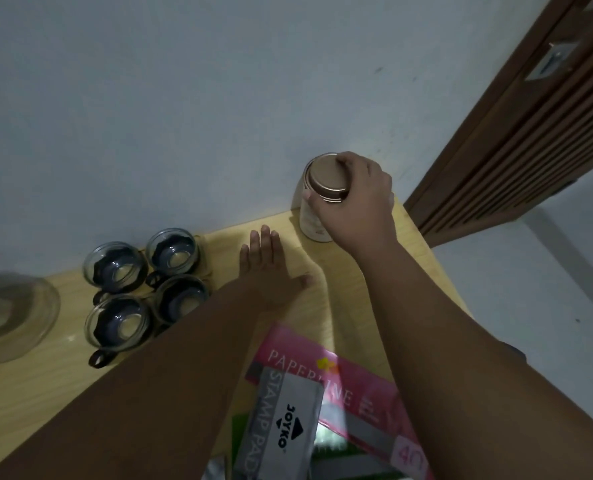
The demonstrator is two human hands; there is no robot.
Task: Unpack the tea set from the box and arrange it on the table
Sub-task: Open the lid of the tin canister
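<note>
Several glass tea cups point(146, 289) with dark holders and handles stand in a tight cluster on the light wooden table point(38, 393), left of centre. A glass jar point(310, 216) with a bronze metal lid point(326, 180) stands upright at the table's far right corner against the wall. My right hand point(353, 195) grips the jar from above, fingers wrapped around the lid. My left hand point(270, 268) lies flat on the table, palm down, fingers spread, between the cups and the jar. A round glass piece point(14, 317) sits at the far left edge, partly cut off.
A pink Paperline paper pack point(350, 393) lies near the front, with a grey Joyko stamp pad box point(284, 427) on top. The pale wall point(184, 98) runs along the table's back edge. A brown slatted door point(530, 133) stands to the right, beyond the table's corner.
</note>
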